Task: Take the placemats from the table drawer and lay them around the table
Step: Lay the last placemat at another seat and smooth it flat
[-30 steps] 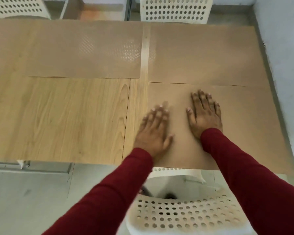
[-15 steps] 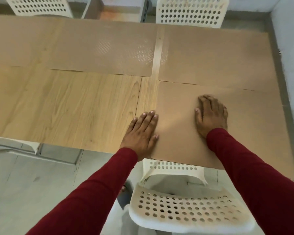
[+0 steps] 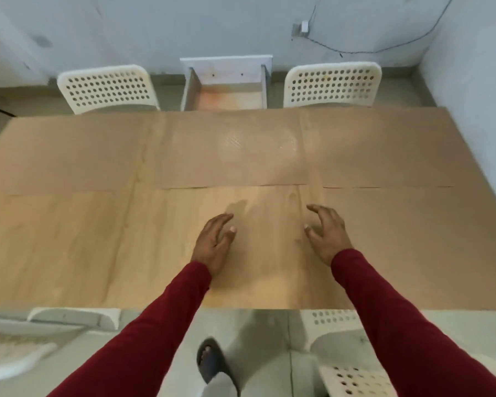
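Brown placemats lie flat on the wooden table (image 3: pixel 69 247): one at the far middle (image 3: pixel 232 156), one at the far right (image 3: pixel 384 150), one at the near right (image 3: pixel 418 247), and what looks like one at the far left (image 3: pixel 69 156). My left hand (image 3: pixel 215 242) hovers over bare wood in the near middle, fingers relaxed, holding nothing. My right hand (image 3: pixel 327 236) hangs beside it, near the left edge of the near-right placemat, with loosely spread fingers and nothing in it. The open table drawer (image 3: pixel 226 93) sticks out on the far side.
White perforated chairs stand at the far left (image 3: pixel 106 87) and far right (image 3: pixel 332 84), and on my side at the left (image 3: pixel 26 339) and right (image 3: pixel 352 376). A grey wall (image 3: pixel 476 81) runs close along the table's right end. My sandalled foot (image 3: pixel 212 362) is below.
Both hands have lifted off the near-right placemat and shifted left. The left hand now hangs over bare wood. My view has pulled back and turned left, showing the far chairs and drawer.
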